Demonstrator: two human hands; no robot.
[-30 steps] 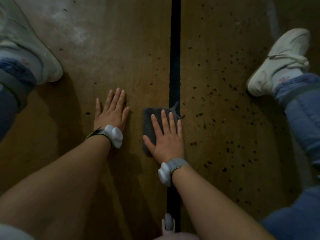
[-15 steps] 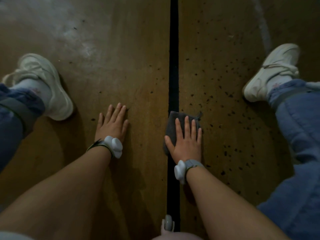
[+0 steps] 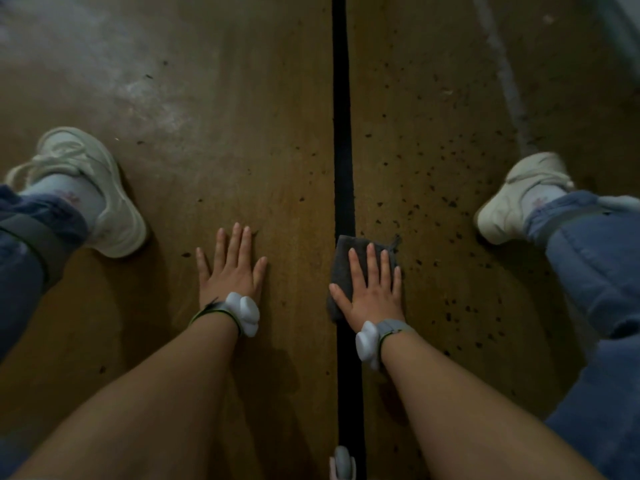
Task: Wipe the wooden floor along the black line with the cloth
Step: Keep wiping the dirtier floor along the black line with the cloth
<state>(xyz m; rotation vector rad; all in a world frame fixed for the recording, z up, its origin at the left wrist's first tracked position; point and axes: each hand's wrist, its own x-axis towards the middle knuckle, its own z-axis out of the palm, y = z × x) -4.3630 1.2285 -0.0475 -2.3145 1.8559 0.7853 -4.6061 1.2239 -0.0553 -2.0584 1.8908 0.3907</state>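
Right hand [image 3: 372,292] flat on grey cloth [image 3: 349,252], fingers straight and slightly spread, pressing down, nothing gripped. Cloth sits on wooden floor [image 3: 242,161], its left part over the black line [image 3: 343,133], the rest on the speckled right board. Left hand [image 3: 230,266] flat on bare floor left of the line, fingers extended, close together, holding nothing. White wrist devices on both arms. White sneakers [image 3: 104,199] either side; dim light, cloth's near edge probably hidden under the palm.
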